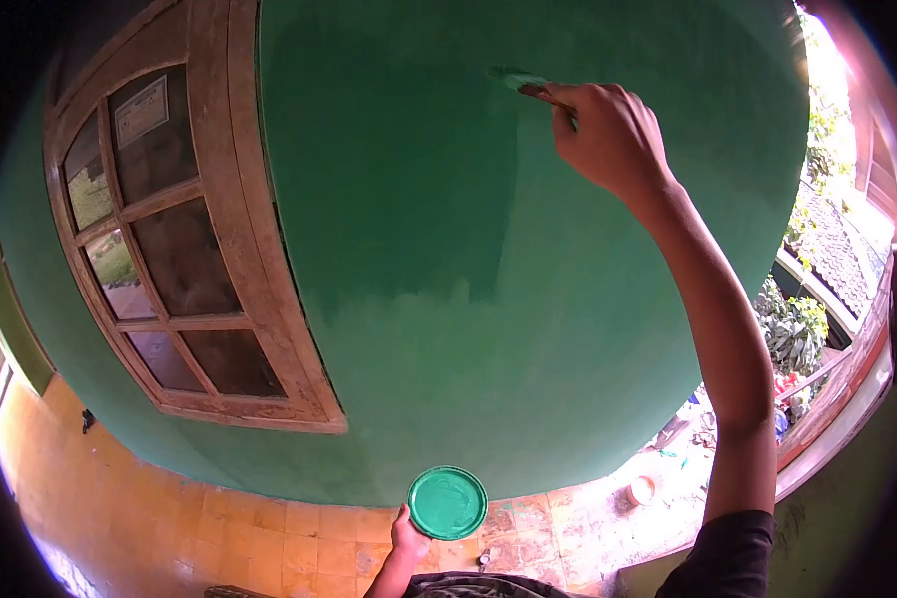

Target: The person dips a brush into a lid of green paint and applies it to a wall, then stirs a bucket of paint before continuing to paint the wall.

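Note:
My right hand (611, 135) is closed round the handle of a paintbrush (521, 80), raised high before the green wall (389, 189). Green paint coats the bristles, which meet the wall near the upper edge of a darker green patch. Low in the view, my left hand (407, 536) grips a round container of green paint (448, 503) by its side. The paint's surface faces up at me. A darker, fresh-looking area of paint spreads left of the brush toward the window, with a ragged lower border over the paler green.
A wooden-framed window (169, 239) with several panes is set in the wall at left. Orange tiles (259, 528) cover the floor below. A small pot (641, 489) stands on the floor at right, near plants (792, 324) outside. A small dark object (88, 420) lies far left.

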Available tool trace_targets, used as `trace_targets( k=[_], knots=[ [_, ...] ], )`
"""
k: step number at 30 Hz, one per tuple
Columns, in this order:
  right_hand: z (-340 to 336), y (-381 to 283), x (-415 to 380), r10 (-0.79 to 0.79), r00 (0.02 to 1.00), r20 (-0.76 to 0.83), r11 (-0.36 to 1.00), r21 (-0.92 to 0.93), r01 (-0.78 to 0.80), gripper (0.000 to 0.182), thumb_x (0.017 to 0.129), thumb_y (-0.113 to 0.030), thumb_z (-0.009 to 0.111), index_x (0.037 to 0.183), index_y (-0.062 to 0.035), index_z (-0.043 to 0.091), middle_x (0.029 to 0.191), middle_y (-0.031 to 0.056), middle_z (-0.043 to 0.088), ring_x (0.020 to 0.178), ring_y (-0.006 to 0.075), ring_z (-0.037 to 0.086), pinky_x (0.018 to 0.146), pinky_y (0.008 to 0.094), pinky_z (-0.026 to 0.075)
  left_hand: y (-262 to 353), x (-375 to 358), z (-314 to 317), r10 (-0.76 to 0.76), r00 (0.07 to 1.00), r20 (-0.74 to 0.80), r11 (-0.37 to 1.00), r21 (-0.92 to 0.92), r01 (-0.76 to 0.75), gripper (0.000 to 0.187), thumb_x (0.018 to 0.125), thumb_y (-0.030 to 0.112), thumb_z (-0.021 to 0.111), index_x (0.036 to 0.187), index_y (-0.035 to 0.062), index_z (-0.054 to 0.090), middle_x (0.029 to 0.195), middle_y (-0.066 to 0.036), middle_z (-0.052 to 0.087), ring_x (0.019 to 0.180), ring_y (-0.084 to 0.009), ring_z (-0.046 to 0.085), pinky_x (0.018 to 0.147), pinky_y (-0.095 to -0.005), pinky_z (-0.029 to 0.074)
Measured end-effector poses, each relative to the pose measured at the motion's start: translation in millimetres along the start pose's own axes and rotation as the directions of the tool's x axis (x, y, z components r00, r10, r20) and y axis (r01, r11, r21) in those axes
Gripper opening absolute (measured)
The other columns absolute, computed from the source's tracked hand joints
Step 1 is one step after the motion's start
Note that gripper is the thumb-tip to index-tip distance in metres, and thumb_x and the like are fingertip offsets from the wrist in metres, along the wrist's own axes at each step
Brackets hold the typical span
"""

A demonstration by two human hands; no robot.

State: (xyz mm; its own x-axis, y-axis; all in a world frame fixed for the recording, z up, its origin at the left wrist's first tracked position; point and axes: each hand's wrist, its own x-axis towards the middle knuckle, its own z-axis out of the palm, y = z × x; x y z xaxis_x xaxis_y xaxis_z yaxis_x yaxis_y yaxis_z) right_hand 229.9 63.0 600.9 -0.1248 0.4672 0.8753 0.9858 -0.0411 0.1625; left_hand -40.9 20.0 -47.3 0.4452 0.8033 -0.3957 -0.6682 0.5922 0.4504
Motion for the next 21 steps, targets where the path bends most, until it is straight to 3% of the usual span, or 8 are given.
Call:
trace_targets(
  k=[3,7,9,11,15,17,18,21],
  knots=[
    [33.7,5.3,-16.7,-0.142,0.984,0.104,0.986,-0.071,0.15,0.038,0.078,-0.006,0.057,0.109,-0.0116,0.078,0.078,0.0192,0.071,0.071,0.0384,0.069,0.066,0.0476,0.057,2.7,-2.6,1.8,0.016,0.999,-0.036,0.999,0.032,-0.015,0.054,0.11,0.046,0.031,0.145,0.0081,0.048,0.149,-0.013,0.051,0.138,-0.0315,0.048,0.116,-0.0504,0.037],
    [4.7,-3.1,-22.7,0.002,0.845,0.534,0.998,-0.061,0.036,0.029,0.075,-0.007,0.059,0.096,-0.01,0.079,0.08,0.0196,0.072,0.076,0.0405,0.07,0.069,0.0505,0.057,6.0,-3.5,1.3,0.031,0.998,-0.046,0.999,0.007,-0.031,0.055,0.109,0.046,0.031,0.144,0.0078,0.048,0.148,-0.013,0.052,0.138,-0.0313,0.048,0.116,-0.0502,0.037],
    [-11.8,-2.3,-11.1,-0.014,0.882,0.471,1.0,0.026,0.002,0.025,0.074,-0.009,0.059,0.09,-0.0088,0.079,0.08,0.0196,0.072,0.078,0.0406,0.07,0.071,0.0507,0.057,7.8,-0.3,1.7,0.028,0.999,-0.023,1.0,-0.008,-0.029,0.046,0.11,0.042,0.034,0.142,0.0109,0.048,0.144,-0.012,0.054,0.134,-0.0306,0.051,0.112,-0.0509,0.041],
    [-23.0,-4.3,7.5,0.031,0.984,0.176,0.999,0.005,-0.032,0.025,0.075,-0.009,0.059,0.091,-0.0078,0.078,0.081,0.0206,0.072,0.082,0.0393,0.071,0.072,0.0498,0.058,8.4,2.5,5.2,0.015,0.999,-0.033,1.0,-0.003,-0.015,0.046,0.11,0.041,0.035,0.142,0.0109,0.048,0.144,-0.012,0.054,0.134,-0.0303,0.051,0.112,-0.0509,0.041],
    [3.4,1.6,17.1,0.006,0.996,0.088,1.0,-0.014,-0.004,0.021,0.077,-0.009,0.06,0.089,-0.007,0.077,0.08,0.0208,0.072,0.082,0.039,0.071,0.072,0.0495,0.058,5.1,7.3,5.3,-0.017,0.999,-0.049,1.0,0.021,0.018,0.047,0.11,0.041,0.034,0.142,0.0106,0.048,0.145,-0.012,0.054,0.135,-0.03,0.051,0.113,-0.0509,0.04],
    [33.5,3.8,-2.9,-0.167,0.941,0.295,0.98,-0.056,0.192,0.016,0.079,-0.01,0.061,0.086,-0.0071,0.075,0.079,0.0193,0.072,0.08,0.0386,0.071,0.07,0.0486,0.057,5.7,3.1,12.1,-0.003,1.0,-0.021,1.0,0.025,0.004,0.047,0.11,0.042,0.034,0.143,0.0106,0.048,0.145,-0.012,0.054,0.135,-0.0301,0.051,0.113,-0.051,0.04],
    [10.6,-14.1,-1.3,-0.021,0.841,0.54,0.991,-0.1,0.089,0.013,0.079,-0.01,0.062,0.082,-0.0045,0.073,0.079,0.0179,0.072,0.079,0.0386,0.07,0.069,0.0481,0.057,8.9,2.0,15.8,0.011,1.0,0.01,1.0,0.026,-0.011,0.048,0.11,0.042,0.033,0.143,0.0107,0.047,0.145,-0.012,0.053,0.135,-0.0302,0.05,0.114,-0.0511,0.039],
    [-2.6,-2.7,11.6,-0.027,0.796,0.604,1.0,0.005,0.03,0.015,0.078,-0.012,0.063,0.083,-0.0021,0.073,0.081,0.0184,0.072,0.078,0.0385,0.07,0.069,0.0483,0.057,10.2,-1.2,17.8,-0.009,0.999,-0.039,1.0,0.011,0.01,0.049,0.11,0.042,0.032,0.144,0.0108,0.047,0.146,-0.012,0.053,0.136,-0.0304,0.05,0.114,-0.0512,0.039]
  ],
)
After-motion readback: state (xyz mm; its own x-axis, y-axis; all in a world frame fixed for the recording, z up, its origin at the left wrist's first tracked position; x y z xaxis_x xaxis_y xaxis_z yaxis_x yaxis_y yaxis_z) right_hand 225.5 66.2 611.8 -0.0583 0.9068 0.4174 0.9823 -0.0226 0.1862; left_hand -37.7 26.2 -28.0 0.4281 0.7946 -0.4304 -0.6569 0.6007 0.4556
